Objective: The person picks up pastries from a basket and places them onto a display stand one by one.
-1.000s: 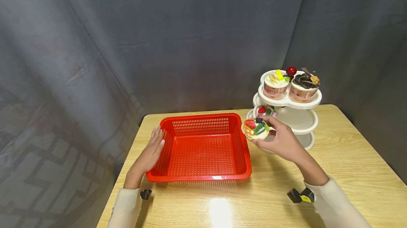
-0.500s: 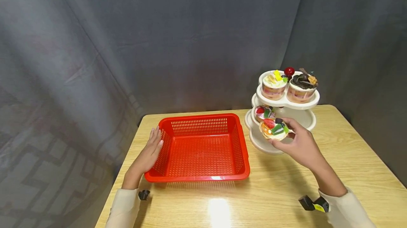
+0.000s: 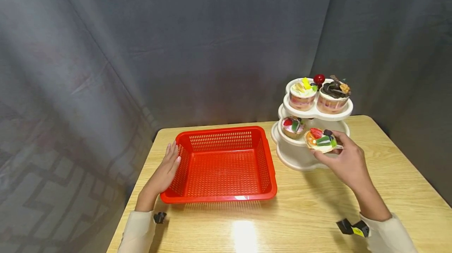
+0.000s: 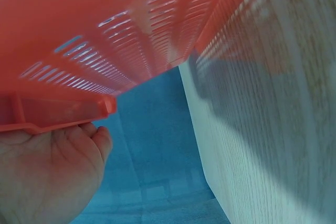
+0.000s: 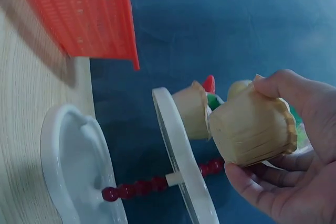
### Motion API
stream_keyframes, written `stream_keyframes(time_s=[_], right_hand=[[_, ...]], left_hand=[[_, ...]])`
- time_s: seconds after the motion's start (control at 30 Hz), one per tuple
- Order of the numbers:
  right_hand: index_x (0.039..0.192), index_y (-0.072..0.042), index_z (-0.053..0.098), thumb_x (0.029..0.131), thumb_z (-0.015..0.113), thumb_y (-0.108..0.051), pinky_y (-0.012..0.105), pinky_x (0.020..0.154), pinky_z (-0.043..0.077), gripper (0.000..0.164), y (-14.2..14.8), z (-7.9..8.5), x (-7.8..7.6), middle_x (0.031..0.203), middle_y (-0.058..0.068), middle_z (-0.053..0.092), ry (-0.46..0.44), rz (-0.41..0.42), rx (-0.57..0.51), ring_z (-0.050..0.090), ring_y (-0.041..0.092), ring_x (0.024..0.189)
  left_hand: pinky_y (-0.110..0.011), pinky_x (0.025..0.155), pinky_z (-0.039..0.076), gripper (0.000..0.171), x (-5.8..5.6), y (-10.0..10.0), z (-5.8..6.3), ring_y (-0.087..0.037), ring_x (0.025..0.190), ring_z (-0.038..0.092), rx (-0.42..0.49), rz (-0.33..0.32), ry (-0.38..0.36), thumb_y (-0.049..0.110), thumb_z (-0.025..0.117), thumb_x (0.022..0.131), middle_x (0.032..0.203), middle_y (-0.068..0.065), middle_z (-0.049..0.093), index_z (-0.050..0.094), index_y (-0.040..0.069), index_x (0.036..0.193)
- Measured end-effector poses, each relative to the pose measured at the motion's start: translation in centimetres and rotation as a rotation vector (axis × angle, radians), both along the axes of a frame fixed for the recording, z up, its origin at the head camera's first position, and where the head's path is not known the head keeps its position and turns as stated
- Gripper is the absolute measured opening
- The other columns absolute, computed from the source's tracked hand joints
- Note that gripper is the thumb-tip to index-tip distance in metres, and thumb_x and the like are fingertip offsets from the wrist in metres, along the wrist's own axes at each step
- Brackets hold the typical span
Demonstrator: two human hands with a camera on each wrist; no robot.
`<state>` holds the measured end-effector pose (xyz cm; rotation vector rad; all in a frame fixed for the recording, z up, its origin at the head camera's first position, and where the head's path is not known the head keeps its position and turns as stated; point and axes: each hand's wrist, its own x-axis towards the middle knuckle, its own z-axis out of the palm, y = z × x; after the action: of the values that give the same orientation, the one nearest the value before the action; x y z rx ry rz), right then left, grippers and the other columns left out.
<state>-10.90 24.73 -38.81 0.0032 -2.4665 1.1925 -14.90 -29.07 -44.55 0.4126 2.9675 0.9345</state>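
Note:
My right hand [image 3: 347, 161] grips a fruit-topped cupcake [image 3: 320, 141] by its side, in front of the middle tier of a white tiered stand [image 3: 298, 159]. In the right wrist view, thumb and fingers curl round the cupcake's pale pleated cup [image 5: 252, 127], close to the tier's edge. Another cupcake [image 3: 293, 126] with pink cream sits on that middle tier, left of the held one. Over at the left, my left hand [image 3: 165, 172] rests with straight fingers against the rim of a red plastic basket [image 3: 220, 198]; the left wrist view has the palm [image 4: 50, 166] under the rim.
On the top tier stand a yellow-topped dessert cup [image 3: 302, 95] and a chocolate-topped dessert cup [image 3: 333, 98], with a red ball knob [image 3: 319, 79] behind them. Grey curtains [image 3: 226, 49] hang behind the wooden table [image 3: 293, 213].
My right hand has carried the cupcake rightward, from beside the basket's right rim to the front of the stand's middle tier. The left hand has stayed at the basket.

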Motion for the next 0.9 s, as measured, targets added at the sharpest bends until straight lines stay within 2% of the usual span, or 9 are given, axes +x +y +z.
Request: stream_keyframes(time_s=[0.07,0.17,0.27,0.4,0.77,0.9], right_hand=[[0.133,0.007,0.056,0.076,0.088,-0.016,0.001,0.065,0.042,0.069,0.2,-0.1,-0.1,0.118,0.033,0.064,0.015,-0.024,0.011,0.044,-0.021,0.081],[0.133,0.008,0.056,0.077,0.089,-0.019,0.000,0.064,0.040,0.070,0.6,-0.2,-0.4,0.117,0.031,0.064,0.019,-0.057,0.034,0.046,-0.016,0.081],[0.132,0.010,0.056,0.077,0.089,-0.021,0.001,0.062,0.039,0.071,1.0,-0.2,-0.8,0.116,0.032,0.065,0.022,-0.084,0.055,0.061,0.007,0.084],[0.132,0.013,0.055,0.077,0.088,-0.022,0.004,0.060,0.035,0.073,1.5,-0.3,-1.2,0.115,0.035,0.064,0.022,-0.113,0.076,0.063,0.039,0.092],[0.133,0.015,0.053,0.078,0.087,-0.023,0.004,0.061,0.032,0.075,2.7,-0.7,-2.5,0.116,0.035,0.062,0.014,-0.156,0.102,0.062,0.043,0.092],[0.133,0.014,0.054,0.078,0.087,-0.023,0.004,0.061,0.031,0.074,2.9,-1.2,-3.1,0.118,0.035,0.062,0.025,-0.172,0.090,0.062,0.043,0.094]], left_hand=[[-0.064,0.119,0.012,0.060,0.0,0.0,0.0,-0.029,0.156,-0.010,0.001,-0.001,0.001,0.029,0.033,0.112,0.171,-0.011,0.001,0.014,0.001,0.161],[-0.064,0.119,0.012,0.060,0.0,-0.1,0.0,-0.028,0.156,-0.010,0.002,-0.003,0.005,0.029,0.033,0.112,0.171,-0.011,0.001,0.014,0.000,0.161],[-0.063,0.119,0.012,0.060,0.0,-0.1,-0.1,-0.028,0.156,-0.010,0.003,-0.003,0.008,0.029,0.033,0.112,0.171,-0.011,0.001,0.014,0.000,0.161],[-0.063,0.119,0.012,0.060,-0.1,-0.1,0.0,-0.029,0.156,-0.010,0.002,-0.006,0.008,0.030,0.033,0.112,0.171,-0.011,0.001,0.014,0.000,0.161],[-0.063,0.120,0.011,0.059,-0.1,-0.1,-0.2,-0.034,0.156,-0.008,0.007,-0.010,0.014,0.028,0.033,0.113,0.171,-0.012,0.001,0.014,-0.002,0.160],[-0.063,0.120,0.011,0.059,-0.2,-0.1,-0.3,-0.032,0.156,-0.008,0.002,-0.009,0.022,0.029,0.033,0.113,0.171,-0.010,0.001,0.014,-0.001,0.160]])
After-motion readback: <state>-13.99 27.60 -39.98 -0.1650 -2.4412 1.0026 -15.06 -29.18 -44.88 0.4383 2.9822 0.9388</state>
